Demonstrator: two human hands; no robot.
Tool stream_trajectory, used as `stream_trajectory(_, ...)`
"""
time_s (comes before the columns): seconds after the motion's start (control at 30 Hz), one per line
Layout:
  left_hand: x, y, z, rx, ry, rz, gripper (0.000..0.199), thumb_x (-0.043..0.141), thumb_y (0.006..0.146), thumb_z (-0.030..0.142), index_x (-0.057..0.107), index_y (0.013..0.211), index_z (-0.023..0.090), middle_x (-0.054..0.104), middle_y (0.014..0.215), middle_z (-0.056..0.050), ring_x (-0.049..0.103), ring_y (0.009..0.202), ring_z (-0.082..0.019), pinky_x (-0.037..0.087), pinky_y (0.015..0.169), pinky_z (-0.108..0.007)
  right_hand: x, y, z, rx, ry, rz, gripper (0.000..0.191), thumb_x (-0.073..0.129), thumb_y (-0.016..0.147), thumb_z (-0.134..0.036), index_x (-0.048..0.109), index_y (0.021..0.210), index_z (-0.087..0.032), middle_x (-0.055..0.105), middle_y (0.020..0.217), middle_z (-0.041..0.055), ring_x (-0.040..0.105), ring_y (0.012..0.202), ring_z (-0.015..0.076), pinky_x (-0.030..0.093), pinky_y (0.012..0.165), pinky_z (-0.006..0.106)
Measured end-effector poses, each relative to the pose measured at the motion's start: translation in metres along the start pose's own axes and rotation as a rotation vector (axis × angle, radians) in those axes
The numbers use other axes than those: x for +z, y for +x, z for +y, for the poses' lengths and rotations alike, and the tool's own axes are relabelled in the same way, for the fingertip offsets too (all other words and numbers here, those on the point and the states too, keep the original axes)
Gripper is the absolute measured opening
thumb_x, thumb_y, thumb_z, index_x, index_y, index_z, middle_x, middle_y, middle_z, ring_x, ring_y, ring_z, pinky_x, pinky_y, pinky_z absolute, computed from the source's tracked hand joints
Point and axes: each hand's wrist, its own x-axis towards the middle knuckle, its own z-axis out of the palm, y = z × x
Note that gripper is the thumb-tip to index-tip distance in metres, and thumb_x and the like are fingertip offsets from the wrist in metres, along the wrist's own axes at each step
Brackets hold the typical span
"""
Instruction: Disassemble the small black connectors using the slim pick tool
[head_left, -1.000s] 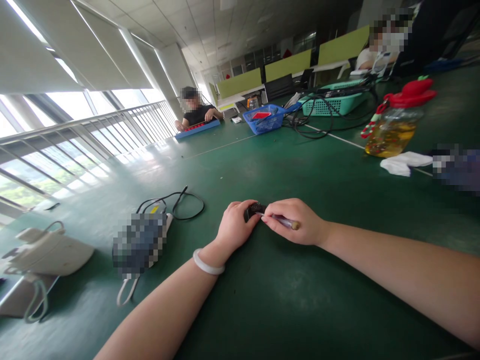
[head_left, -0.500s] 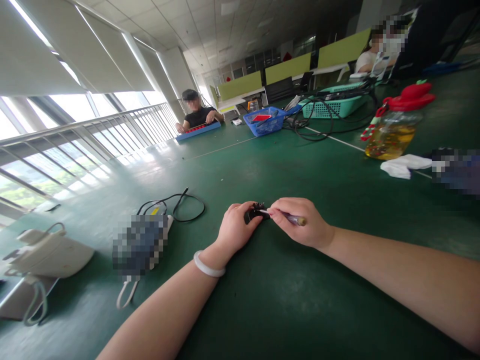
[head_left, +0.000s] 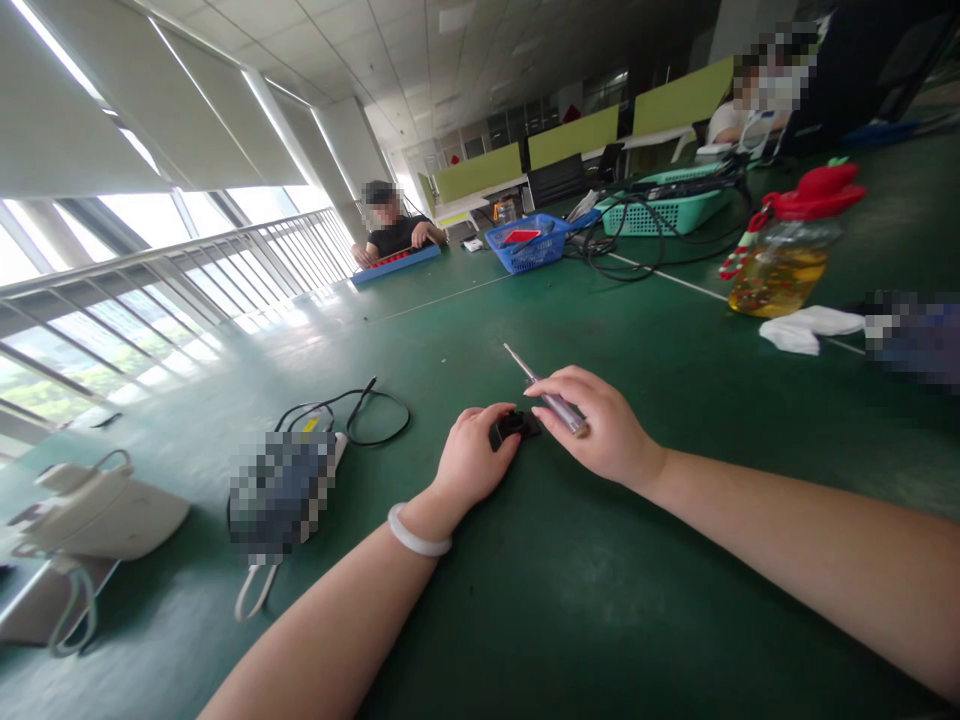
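A small black object [head_left: 513,427] lies on the green table, and my left hand [head_left: 474,447] grips it between thumb and fingers. Part of it is hidden under the fingers, and its exact kind is too small to make out. My right hand [head_left: 600,425] is closed around a screwdriver [head_left: 559,408] with a clear purplish handle. The screwdriver's metal shaft points up and to the left, its tip in the air beyond the black object and apart from it. A white bangle circles my left wrist.
A blurred-out item [head_left: 281,495] with a black cable [head_left: 382,410] lies to the left, near a white device [head_left: 112,510]. Farther off stand a blue basket [head_left: 529,255], a green basket [head_left: 660,218] with cables and a red-lidded bottle [head_left: 784,265]. Another person [head_left: 397,232] sits across the table.
The screwdriver's tip has come off the black object and swung up, away from me, as my right hand turned. My left hand has kept its hold on the black object.
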Motion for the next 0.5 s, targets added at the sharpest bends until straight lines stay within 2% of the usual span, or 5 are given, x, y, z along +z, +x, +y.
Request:
stream_trajectory(0.07,0.0003,0.0001,-0.0002,0.003,0.002,0.0,0.033,0.061,0.08,0.024,0.061,0.113,0.024,0.067,0.108,-0.004,0.056,0.105,-0.024,0.045,0.095,-0.039,-0.0003,0.0005,-0.0017,-0.016,-0.006,0.003,0.015,0.056,0.085,-0.022,0.063,0.098,-0.021,0.065,0.092,0.0064,0.059,0.087,0.0199,0.046,0.081,0.032)
stream_trajectory(0.13,0.0005,0.0001,-0.0006,0.004,0.007,-0.002,0.034,0.062,0.08,0.025,0.061,0.114,0.023,0.067,0.108,-0.004,0.056,0.106,-0.024,0.045,0.095,-0.039,-0.0018,0.0004,-0.0025,-0.028,-0.028,-0.002,0.011,0.055,0.087,-0.026,0.064,0.085,-0.021,0.064,0.079,0.0045,0.058,0.077,0.0188,0.044,0.075,0.032)
stream_trajectory(0.2,0.0007,0.0001,-0.001,0.003,0.011,-0.004,0.035,0.063,0.079,0.025,0.061,0.114,0.023,0.067,0.108,-0.005,0.056,0.106,-0.024,0.045,0.095,-0.039,-0.0035,-0.0001,-0.0021,-0.027,-0.055,-0.003,0.022,0.053,0.088,-0.029,0.061,0.07,-0.021,0.06,0.063,0.0019,0.054,0.066,0.0167,0.04,0.07,0.032)
stream_trajectory(0.27,0.0009,0.0003,-0.0013,0.005,0.014,-0.004,0.037,0.064,0.078,0.026,0.061,0.115,0.024,0.067,0.108,-0.004,0.056,0.106,-0.024,0.045,0.095,-0.039,-0.0046,-0.0005,-0.0011,-0.011,-0.066,0.006,0.03,0.05,0.09,-0.031,0.058,0.062,-0.02,0.055,0.056,0.0006,0.051,0.06,0.0153,0.038,0.07,0.032)
stream_trajectory(0.5,0.0007,0.001,-0.001,-0.007,0.008,-0.016,0.038,0.067,0.078,0.024,0.061,0.115,0.024,0.066,0.109,-0.004,0.056,0.107,-0.024,0.045,0.096,-0.039,-0.0018,0.0004,0.0014,0.062,-0.03,-0.065,0.033,0.045,0.092,-0.029,0.058,0.063,-0.02,0.06,0.059,0.0014,0.055,0.062,0.0153,0.037,0.072,0.031)
